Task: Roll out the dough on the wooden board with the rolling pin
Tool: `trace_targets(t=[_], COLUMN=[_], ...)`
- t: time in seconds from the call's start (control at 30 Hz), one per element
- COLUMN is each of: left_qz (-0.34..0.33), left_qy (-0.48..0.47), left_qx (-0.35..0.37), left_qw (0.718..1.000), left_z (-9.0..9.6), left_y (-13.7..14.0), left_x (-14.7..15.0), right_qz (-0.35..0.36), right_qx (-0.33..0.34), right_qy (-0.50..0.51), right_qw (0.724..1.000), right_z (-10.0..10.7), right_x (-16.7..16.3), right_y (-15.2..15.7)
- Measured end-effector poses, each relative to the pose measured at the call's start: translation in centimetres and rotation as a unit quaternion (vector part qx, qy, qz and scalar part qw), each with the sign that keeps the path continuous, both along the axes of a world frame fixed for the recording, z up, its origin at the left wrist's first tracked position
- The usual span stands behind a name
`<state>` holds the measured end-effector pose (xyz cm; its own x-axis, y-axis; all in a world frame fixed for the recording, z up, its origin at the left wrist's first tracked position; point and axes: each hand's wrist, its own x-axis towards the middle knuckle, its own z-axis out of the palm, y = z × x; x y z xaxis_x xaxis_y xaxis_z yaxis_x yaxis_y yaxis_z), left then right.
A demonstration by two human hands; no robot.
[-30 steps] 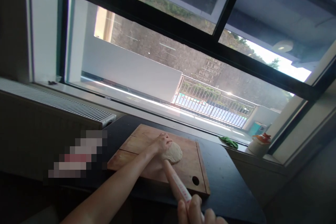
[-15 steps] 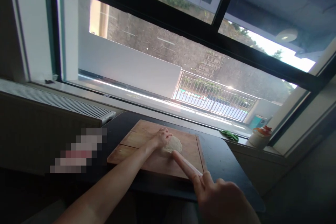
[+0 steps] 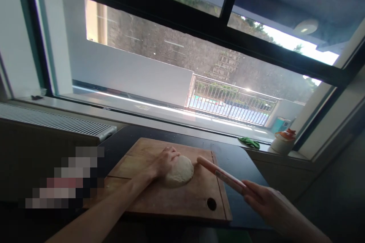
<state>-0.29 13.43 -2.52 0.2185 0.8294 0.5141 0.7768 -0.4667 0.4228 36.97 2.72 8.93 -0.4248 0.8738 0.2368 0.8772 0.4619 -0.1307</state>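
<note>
A round, flat piece of pale dough [image 3: 182, 171] lies on a wooden cutting board [image 3: 173, 203]. At the dough's left edge is my left hand [image 3: 167, 161], its fingers bent and gripping the rim. My right hand [image 3: 261, 197] is closed round one end of a slim wooden rolling pin [image 3: 225, 177] with a printed label. The pin's far tip points to the upper left, apart from the dough, over the board's right part. My left fingertips are partly hidden behind the hand.
The board rests on a dark table [image 3: 239, 167] against a windowsill. On the sill are a green cloth [image 3: 249, 142] and a white pot [image 3: 281, 144] with an orange-brown top. A radiator [image 3: 57, 121] stands at the left, below the large window.
The rolling pin has moved right, off the dough's edge, with my right hand. The dough now shows larger, and the board's round hole has come into view.
</note>
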Motion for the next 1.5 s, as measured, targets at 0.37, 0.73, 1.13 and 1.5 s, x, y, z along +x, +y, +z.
trace_targets(t=[0.37, 0.73, 1.13, 1.5], left_qz=[0.174, 0.205, 0.204, 0.122], left_qy=[-0.020, 0.076, 0.091, 0.119], left_qx=[-0.002, 0.011, -0.013, -0.073], left_qw=[0.984, 0.976, 0.975, 0.983], left_z=[0.2, 0.6, 1.3, -1.2], left_y=[-0.3, -1.1, -2.5, -7.4], left_x=[-0.4, 0.7, 1.1, 0.7], right_qz=[0.032, 0.061, -0.005, -0.029], right_qx=[-0.059, -0.084, -0.268, -0.311], right_qy=[0.072, 0.057, 0.095, 0.490], right_qw=[0.995, 0.993, 0.959, 0.814], right_z=[-8.0, -4.9, -5.3, -7.1], right_x=[-2.0, -2.5, -4.0, -19.0], right_y=[5.1, 8.0, 12.0, 20.5])
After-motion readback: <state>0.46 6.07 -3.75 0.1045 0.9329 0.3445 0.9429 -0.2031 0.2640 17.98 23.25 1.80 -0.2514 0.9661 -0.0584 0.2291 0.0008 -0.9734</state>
